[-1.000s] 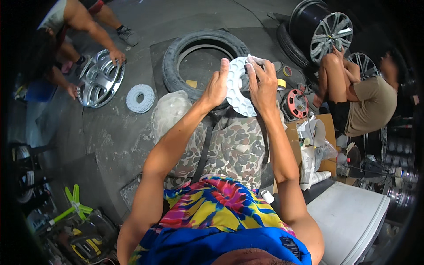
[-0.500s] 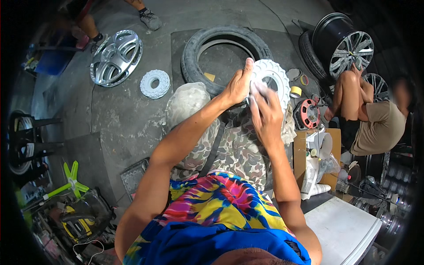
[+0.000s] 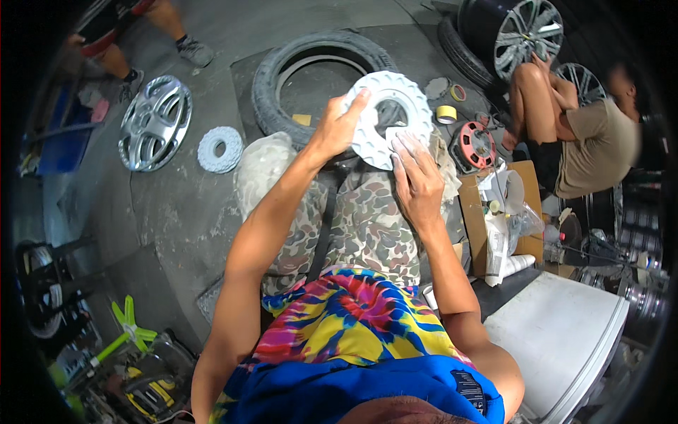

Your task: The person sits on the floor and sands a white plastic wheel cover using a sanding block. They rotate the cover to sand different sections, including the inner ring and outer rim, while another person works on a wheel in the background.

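Held up over my lap is a pale grey ring-shaped disc [image 3: 369,141] with a scalloped edge and a round hole in the middle. My left hand [image 3: 336,128] grips its left rim, thumb on the face and fingers behind. My right hand [image 3: 421,178] lies against the disc's lower right face, fingers close together over a small white piece [image 3: 397,133], like a folded sheet or pad; most of it is hidden under the fingertips. White dust coats those fingers. A similar grey ring [image 3: 220,149], apparently a stack, lies on the floor to the left.
A tyre [image 3: 268,92] lies flat ahead, and a silver wheel cover [image 3: 155,124] is at the left. At right are yellow tape [image 3: 446,114], a red-and-black reel [image 3: 476,145], a cardboard box [image 3: 526,177] and a white cabinet top [image 3: 558,332]. A co-worker [image 3: 600,148] sits by a wheel.
The view has shifted right, so floor things appear further left. The disc has turned to face me more fully, and my right fingers have moved from its left side to its lower right.
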### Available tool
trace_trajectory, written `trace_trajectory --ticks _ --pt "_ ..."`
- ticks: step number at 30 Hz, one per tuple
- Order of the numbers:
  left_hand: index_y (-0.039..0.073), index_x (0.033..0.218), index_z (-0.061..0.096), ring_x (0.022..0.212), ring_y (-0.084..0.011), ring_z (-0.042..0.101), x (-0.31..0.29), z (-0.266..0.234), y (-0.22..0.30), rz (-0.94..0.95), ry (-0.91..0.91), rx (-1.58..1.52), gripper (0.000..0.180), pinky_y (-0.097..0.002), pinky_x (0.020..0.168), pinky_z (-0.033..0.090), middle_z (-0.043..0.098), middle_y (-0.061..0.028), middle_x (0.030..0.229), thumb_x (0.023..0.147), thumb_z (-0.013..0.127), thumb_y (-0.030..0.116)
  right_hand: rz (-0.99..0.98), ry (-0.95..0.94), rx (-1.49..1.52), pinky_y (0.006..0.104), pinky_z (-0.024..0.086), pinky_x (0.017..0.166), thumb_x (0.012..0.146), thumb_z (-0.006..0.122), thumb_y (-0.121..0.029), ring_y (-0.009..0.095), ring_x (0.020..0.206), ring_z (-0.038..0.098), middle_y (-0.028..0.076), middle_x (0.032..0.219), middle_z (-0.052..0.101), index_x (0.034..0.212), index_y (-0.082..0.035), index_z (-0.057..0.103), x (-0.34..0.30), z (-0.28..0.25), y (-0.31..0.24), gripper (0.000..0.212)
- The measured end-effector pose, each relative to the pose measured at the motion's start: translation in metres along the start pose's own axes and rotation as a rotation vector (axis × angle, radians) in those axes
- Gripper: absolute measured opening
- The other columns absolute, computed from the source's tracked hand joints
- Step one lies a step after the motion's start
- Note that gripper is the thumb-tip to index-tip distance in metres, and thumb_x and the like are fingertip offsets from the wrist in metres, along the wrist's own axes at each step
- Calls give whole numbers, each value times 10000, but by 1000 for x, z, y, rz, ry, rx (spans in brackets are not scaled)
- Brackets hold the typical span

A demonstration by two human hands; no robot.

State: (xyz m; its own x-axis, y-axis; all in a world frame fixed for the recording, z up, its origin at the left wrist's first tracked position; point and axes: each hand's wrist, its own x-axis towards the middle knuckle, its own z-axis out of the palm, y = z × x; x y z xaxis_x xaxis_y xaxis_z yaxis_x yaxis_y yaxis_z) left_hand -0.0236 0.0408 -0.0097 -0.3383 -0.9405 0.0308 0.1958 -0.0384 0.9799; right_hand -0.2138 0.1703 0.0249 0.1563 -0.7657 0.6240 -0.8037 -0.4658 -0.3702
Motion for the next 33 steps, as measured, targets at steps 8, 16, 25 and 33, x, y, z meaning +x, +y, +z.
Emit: trace_trajectory --ticks 8,16,25,33 --pt "-25 1112 762 816 -113 696 -3 7 13 -40 5 65 506 -307 769 560 761 -45 910 1210 557 427 180 8 47 460 589 1107 1047 721 -2 418 1271 763 244 1327 793 1283 44 801 -5 2 6 253" --pt "-13 1078 759 792 -119 674 -11 17 19 11 90 87 512 -308 750 545 748 -43 881 1212 554 437 217 74 42 465 601 1087 984 767 13 422 1259 766 228 1308 795 1288 8 808 -10 24 -61 306" --pt "3 1130 764 807 -87 687 -1 -2 1 -52 28 -20 484 -269 759 551 751 -25 920 1218 553 430 34 -103 -98 482 594 1110 993 764 -28 402 1292 749 202 1383 781 1307 -6 808 -28 -31 25 318" --pt "-6 1272 732 883 -105 737 -3 1 21 -44 20 -281 377 -261 827 584 787 -53 1030 1205 580 333 482 195 139 286 491 762 1140 685 -104 116 829 595 82 902 684 1102 63 772 -22 -46 64 192"
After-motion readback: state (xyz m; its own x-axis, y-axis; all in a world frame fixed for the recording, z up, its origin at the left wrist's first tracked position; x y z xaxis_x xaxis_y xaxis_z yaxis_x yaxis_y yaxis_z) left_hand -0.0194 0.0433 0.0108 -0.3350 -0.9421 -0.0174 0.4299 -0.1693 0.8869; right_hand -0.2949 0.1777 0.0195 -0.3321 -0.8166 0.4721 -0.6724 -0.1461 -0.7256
